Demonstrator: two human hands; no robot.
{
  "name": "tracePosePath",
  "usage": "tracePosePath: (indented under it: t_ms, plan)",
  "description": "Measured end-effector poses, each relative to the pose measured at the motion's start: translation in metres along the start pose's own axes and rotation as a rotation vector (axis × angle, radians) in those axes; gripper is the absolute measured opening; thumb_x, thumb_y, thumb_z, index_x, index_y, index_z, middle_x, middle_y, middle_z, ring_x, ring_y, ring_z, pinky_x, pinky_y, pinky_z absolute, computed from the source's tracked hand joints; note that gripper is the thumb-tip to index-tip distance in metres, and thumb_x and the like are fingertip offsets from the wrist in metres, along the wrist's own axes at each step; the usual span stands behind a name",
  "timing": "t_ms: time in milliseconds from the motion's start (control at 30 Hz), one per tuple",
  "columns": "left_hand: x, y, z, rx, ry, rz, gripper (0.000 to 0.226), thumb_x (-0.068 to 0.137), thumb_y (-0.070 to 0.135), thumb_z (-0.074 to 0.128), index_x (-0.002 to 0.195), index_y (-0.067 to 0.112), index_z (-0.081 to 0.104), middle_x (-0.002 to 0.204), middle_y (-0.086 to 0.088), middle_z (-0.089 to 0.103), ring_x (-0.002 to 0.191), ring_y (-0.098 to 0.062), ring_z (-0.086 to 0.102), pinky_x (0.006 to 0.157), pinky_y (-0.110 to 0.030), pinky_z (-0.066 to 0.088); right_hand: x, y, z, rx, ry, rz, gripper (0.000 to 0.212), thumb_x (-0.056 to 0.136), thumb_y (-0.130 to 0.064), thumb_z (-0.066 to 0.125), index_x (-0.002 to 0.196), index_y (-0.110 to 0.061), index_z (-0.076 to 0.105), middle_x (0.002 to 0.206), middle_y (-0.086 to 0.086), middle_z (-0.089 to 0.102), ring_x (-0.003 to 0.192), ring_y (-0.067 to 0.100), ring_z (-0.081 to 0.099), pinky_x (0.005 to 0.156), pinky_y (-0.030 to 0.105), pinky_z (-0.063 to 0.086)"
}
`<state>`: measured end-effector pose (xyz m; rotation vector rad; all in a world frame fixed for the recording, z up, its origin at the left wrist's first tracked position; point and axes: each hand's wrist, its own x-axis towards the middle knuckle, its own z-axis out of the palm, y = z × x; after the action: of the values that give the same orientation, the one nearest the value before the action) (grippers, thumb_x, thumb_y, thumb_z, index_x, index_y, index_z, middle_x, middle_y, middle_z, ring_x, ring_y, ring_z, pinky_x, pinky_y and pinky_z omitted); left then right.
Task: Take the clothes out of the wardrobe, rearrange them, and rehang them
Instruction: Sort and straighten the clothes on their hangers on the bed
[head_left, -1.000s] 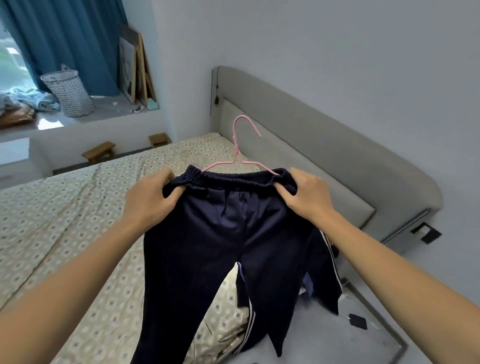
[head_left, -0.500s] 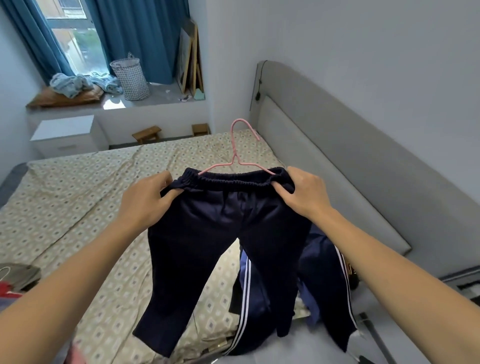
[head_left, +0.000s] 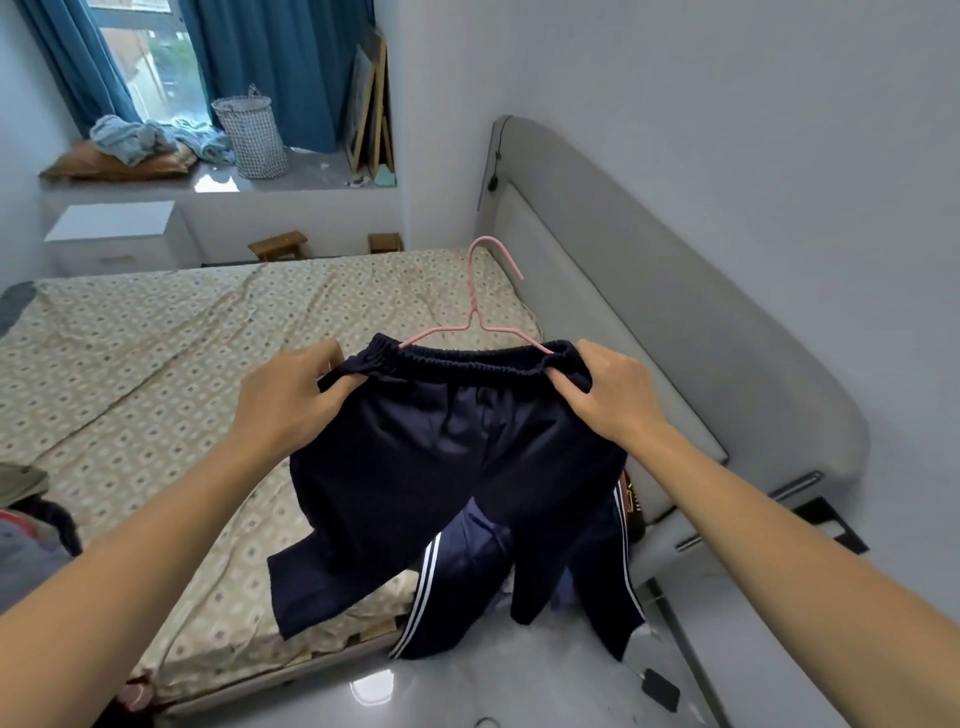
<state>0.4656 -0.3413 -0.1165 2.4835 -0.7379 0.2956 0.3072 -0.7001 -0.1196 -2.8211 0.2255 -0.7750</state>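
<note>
The left hand (head_left: 291, 397) and right hand (head_left: 610, 397) each pinch one end of the dark navy elastic-waist track trousers (head_left: 447, 441), waistband stretched level between them, thin pink wire hanger (head_left: 480, 312) hooking up just behind.

- Daylight came in through the window (head_left: 156, 62) at the upper left and lit the room evenly; the scene was bright and cool in tone.
- The pane itself was overexposed and washed out.
- A pale glare patch sat on the glossy floor (head_left: 371, 686), another on the window ledge (head_left: 218, 184).
- Shadows were soft and faint.
- Wide-angle distortion bent the headboard (head_left: 675, 322) and stretched the forearms near the lower corners.
- Focus was slightly soft throughout.
</note>
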Motion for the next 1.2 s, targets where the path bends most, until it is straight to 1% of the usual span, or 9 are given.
tracePosePath:
  t_ms: [133, 233, 300, 433, 700, 800, 1000, 1133, 1200]
  plan:
    - [-0.011, 0.033, -0.003, 0.031, 0.014, 0.035, 0.028, 0.094, 0.05, 0.067, 0.087, 0.026, 0.056, 0.076, 0.007, 0.062, 0.075, -0.023, 0.057, 0.057, -0.035, 0.035, -0.022, 0.023, -0.02, -0.059, -0.009, 0.002, 0.043, 0.097, -0.061, 0.051, 0.08, -0.021, 0.046, 0.066, -0.008, 0.05, 0.059, 0.023, 0.052, 0.052, 0.034, 0.034]
    - [-0.026, 0.056, -0.003, 0.013, 0.035, 0.058, 0.028, 0.094, 0.049, 0.068, 0.085, 0.026, 0.055, 0.074, 0.006, 0.061, 0.074, -0.024, 0.056, 0.057, -0.034, 0.034, -0.036, 0.033, -0.045, -0.067, 0.016, 0.003, 0.044, 0.096, -0.062, 0.051, 0.08, -0.021, 0.05, 0.065, -0.009, 0.051, 0.059, 0.024, 0.053, 0.052, 0.036, 0.041]
    - [-0.037, 0.069, -0.003, 0.001, 0.015, 0.088, 0.028, 0.094, 0.047, 0.07, 0.083, 0.025, 0.056, 0.072, 0.005, 0.06, 0.073, -0.028, 0.057, 0.057, -0.035, 0.036, -0.049, 0.039, -0.06, -0.083, 0.018, 0.002, 0.044, 0.095, -0.062, 0.052, 0.08, -0.021, 0.054, 0.065, -0.007, 0.056, 0.059, 0.023, 0.053, 0.052, 0.035, 0.04]
    - [-0.06, 0.094, -0.002, -0.032, -0.026, 0.124, 0.028, 0.093, 0.045, 0.072, 0.081, 0.023, 0.058, 0.071, 0.003, 0.061, 0.071, -0.026, 0.057, 0.056, -0.034, 0.035, -0.076, 0.05, -0.086, -0.091, 0.025, 0.005, 0.046, 0.095, -0.06, 0.054, 0.073, -0.021, 0.045, 0.059, -0.004, 0.051, 0.053, 0.025, 0.048, 0.052, 0.032, 0.03]
    - [-0.071, 0.101, 0.024, -0.066, -0.036, 0.143, 0.035, 0.094, 0.046, 0.071, 0.076, 0.024, 0.049, 0.066, 0.009, 0.057, 0.068, -0.023, 0.058, 0.055, -0.036, 0.041, -0.088, 0.067, -0.089, -0.083, 0.022, 0.022, 0.043, 0.092, -0.061, 0.054, 0.071, -0.028, 0.036, 0.057, -0.007, 0.045, 0.051, 0.024, 0.044, 0.052, 0.031, 0.029]
    - [-0.062, 0.093, 0.049, -0.061, -0.047, 0.106, 0.033, 0.093, 0.047, 0.07, 0.078, 0.025, 0.051, 0.069, 0.009, 0.059, 0.069, -0.022, 0.058, 0.054, -0.033, 0.034, -0.083, 0.08, -0.074, -0.093, -0.003, 0.018, 0.042, 0.092, -0.063, 0.052, 0.072, -0.028, 0.041, 0.058, -0.006, 0.051, 0.053, 0.023, 0.048, 0.051, 0.031, 0.033]
    - [-0.03, 0.066, 0.121, -0.061, -0.122, 0.047, 0.023, 0.098, 0.044, 0.064, 0.086, 0.027, 0.054, 0.077, 0.01, 0.059, 0.074, -0.02, 0.057, 0.057, -0.036, 0.038, -0.054, 0.123, -0.005, -0.121, -0.112, 0.08, 0.045, 0.092, -0.065, 0.051, 0.081, -0.021, 0.051, 0.069, -0.004, 0.059, 0.065, 0.027, 0.058, 0.057, 0.039, 0.047]
    - [0.004, 0.042, 0.197, -0.073, -0.197, -0.034, 0.015, 0.102, 0.038, 0.06, 0.093, 0.028, 0.054, 0.084, 0.011, 0.057, 0.079, -0.021, 0.057, 0.06, -0.037, 0.04, -0.022, 0.166, 0.067, -0.063, -0.214, 0.088, 0.035, 0.096, -0.054, 0.063, 0.088, -0.025, 0.045, 0.082, -0.004, 0.064, 0.077, 0.028, 0.063, 0.061, 0.036, 0.038]
    - [0.025, 0.029, 0.24, -0.057, -0.248, -0.094, 0.013, 0.103, 0.036, 0.058, 0.095, 0.026, 0.053, 0.087, 0.009, 0.057, 0.082, -0.022, 0.058, 0.061, -0.038, 0.039, -0.002, 0.191, 0.111, -0.043, -0.294, 0.113, 0.032, 0.096, -0.054, 0.062, 0.092, -0.025, 0.048, 0.088, -0.003, 0.064, 0.083, 0.029, 0.064, 0.063, 0.037, 0.04]
